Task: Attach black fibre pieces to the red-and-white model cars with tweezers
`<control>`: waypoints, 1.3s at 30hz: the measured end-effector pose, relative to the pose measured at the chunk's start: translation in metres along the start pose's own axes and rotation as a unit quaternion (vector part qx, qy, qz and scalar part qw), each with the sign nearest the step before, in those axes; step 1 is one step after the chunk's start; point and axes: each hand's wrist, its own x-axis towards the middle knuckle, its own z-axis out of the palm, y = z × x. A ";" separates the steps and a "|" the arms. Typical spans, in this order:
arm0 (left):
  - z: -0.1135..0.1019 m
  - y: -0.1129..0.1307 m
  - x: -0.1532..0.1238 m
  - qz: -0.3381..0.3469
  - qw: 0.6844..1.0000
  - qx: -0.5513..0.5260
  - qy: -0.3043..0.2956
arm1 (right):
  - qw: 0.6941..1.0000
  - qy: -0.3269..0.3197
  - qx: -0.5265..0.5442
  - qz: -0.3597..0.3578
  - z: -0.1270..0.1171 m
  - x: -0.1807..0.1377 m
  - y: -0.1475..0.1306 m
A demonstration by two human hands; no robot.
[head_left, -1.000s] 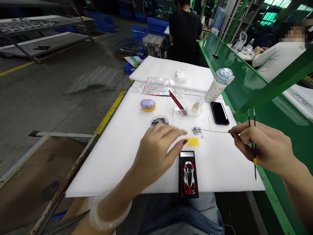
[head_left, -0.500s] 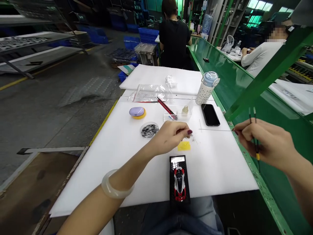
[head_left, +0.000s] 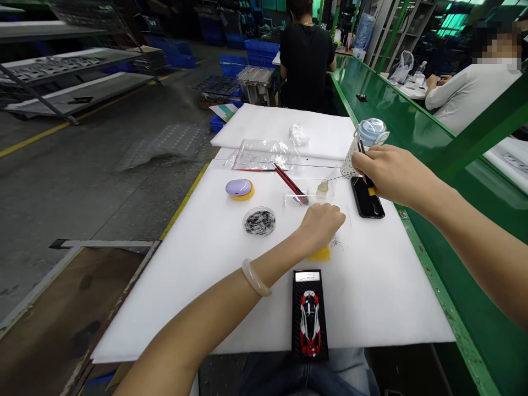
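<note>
My left hand [head_left: 320,224] rests on the white foam sheet [head_left: 206,275], fingers curled down over a yellow pad [head_left: 320,254] beside a small tuft of thin dark wires [head_left: 336,241]. My right hand [head_left: 390,173] is closed on black tweezers [head_left: 364,165] and on a long thin wire [head_left: 338,177], whose tip reaches a small bottle [head_left: 322,188] in a clear tray [head_left: 307,199]. A red and white model car [head_left: 309,323] lies on a black base at the near edge.
A round dish of dark wires [head_left: 259,222], a purple case on a yellow disc [head_left: 239,188], a red pen [head_left: 289,182], a plastic bag [head_left: 264,154], a black phone [head_left: 367,201] and a dotted bottle [head_left: 365,137] stand on the foam. A green conveyor [head_left: 412,137] runs right; two people sit beyond.
My right hand has moved left and forward from the table's right edge, carrying the wire's tip to the small bottle. My left hand has settled lower onto the yellow pad.
</note>
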 end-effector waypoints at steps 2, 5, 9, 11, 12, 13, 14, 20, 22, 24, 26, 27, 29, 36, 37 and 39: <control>-0.001 0.001 0.002 0.004 1.000 0.005 0.007 | 0.999 -0.020 -0.036 -0.026 -0.001 0.004 -0.003; 0.002 0.000 0.005 0.004 1.000 0.003 0.017 | 0.997 -0.046 -0.049 -0.042 0.002 0.014 -0.007; 0.004 -0.006 0.007 -0.019 1.000 -0.008 0.023 | 0.999 -0.013 0.047 0.003 0.010 0.027 -0.005; 0.003 -0.009 0.005 -0.032 0.999 -0.018 0.038 | 0.993 0.037 0.107 0.023 0.011 0.027 -0.004; 0.002 -0.009 0.004 -0.038 0.998 -0.022 0.046 | 0.987 0.076 0.141 0.035 0.010 0.023 -0.005; 0.001 -0.010 0.003 -0.045 0.997 -0.026 0.054 | 0.975 0.122 0.179 0.050 0.010 0.018 -0.008; 0.000 -0.009 0.002 -0.052 0.996 -0.028 0.061 | 0.956 0.170 0.227 0.069 0.011 0.010 -0.012; -0.007 -0.009 -0.005 -0.068 0.994 -0.024 0.081 | 0.745 0.307 0.546 0.231 0.056 -0.053 -0.047; -0.011 -0.012 -0.016 -0.069 0.994 -0.020 0.078 | 0.715 0.286 0.570 0.286 0.079 -0.069 -0.054; -0.014 -0.015 -0.037 -0.076 0.994 -0.017 0.076 | 0.704 0.237 0.589 0.318 0.097 -0.079 -0.060; -0.013 -0.017 -0.066 -0.077 0.993 -0.015 0.084 | 0.694 0.184 0.609 0.339 0.109 -0.082 -0.065; -0.011 -0.016 -0.083 -0.045 0.992 -0.020 0.118 | 0.689 0.162 0.615 0.347 0.113 -0.081 -0.067; -0.003 -0.012 -0.116 0.027 0.980 -0.037 0.196 | 0.682 0.133 0.621 0.363 0.117 -0.077 -0.072; 0.043 0.003 -0.187 0.059 0.959 -0.181 0.211 | 0.690 0.105 0.552 0.456 0.117 -0.057 -0.084; 0.050 0.004 -0.192 0.070 0.961 -0.177 0.200 | 0.695 0.105 0.540 0.463 0.117 -0.055 -0.085; 0.063 0.004 -0.201 0.080 0.968 -0.159 0.177 | 0.706 0.104 0.520 0.469 0.117 -0.053 -0.087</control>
